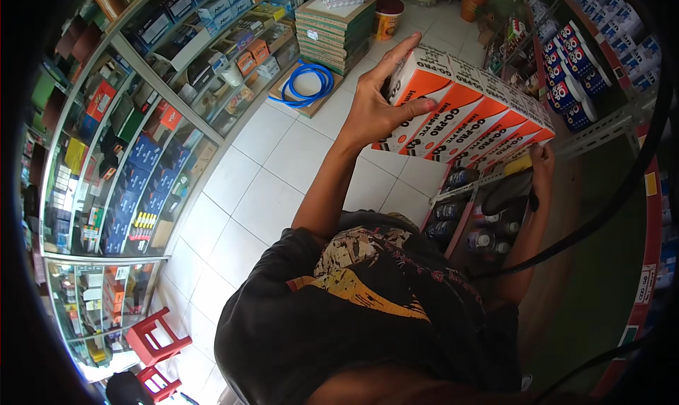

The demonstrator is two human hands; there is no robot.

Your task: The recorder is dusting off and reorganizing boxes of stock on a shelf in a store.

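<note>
In front of me a row of several orange-and-white PVC pipe glue boxes (467, 108) is held up in the air, tilted down to the right. My left hand (384, 95) clasps its left end, thumb across the orange front and fingers over the far side. At the lower right end my right hand (542, 166) grips the row's corner, its fingers partly hidden. A yellow object (518, 165) shows beside the right fingers, under the boxes; whether it is held is unclear. Below the row, dark bottles (481, 239) stand on a shelf.
Glass display cabinets (138, 156) full of boxed goods line the left. A coiled blue hose (306, 84) lies on cardboard by a stack of flat boxes (333, 36). Shelves with blue-and-white tubs (570, 76) rise at the right. A red plastic stool (157, 337) stands lower left.
</note>
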